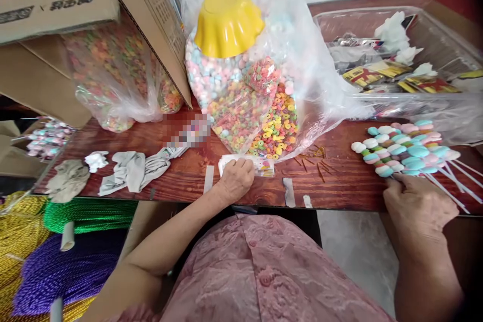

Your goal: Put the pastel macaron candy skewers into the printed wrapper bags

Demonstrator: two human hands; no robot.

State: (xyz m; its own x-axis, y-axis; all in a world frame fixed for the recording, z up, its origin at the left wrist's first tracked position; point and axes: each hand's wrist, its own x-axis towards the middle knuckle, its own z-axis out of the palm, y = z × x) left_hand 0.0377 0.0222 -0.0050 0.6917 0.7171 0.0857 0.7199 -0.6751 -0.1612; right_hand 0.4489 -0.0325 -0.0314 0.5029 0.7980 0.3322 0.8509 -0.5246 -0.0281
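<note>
My left hand (237, 181) is closed, its curled fingers pressed on a stack of flat white printed packets (267, 166) near the table's front edge. At the right, my right hand (420, 206) is by the same edge with its fingers bent together. Its fingertips meet the nearest of several skewers (415, 150) of pastel marshmallow-like candies, whose white sticks point to the lower right. What lies between those fingers is hidden. Behind my left hand, a big clear bag of ring-shaped candies (277, 126) leans against a bag of pastel candies (202, 73).
A yellow fluted bowl (229, 22) rests upside down on the bags. At left are a cardboard box (151, 25), grey gloves (138, 171) and crumpled tissue (96, 161). Brown twist ties (319, 161) lie mid-table. A clear bin (400, 94) stands back right; cord bundles (71, 271) hang lower left.
</note>
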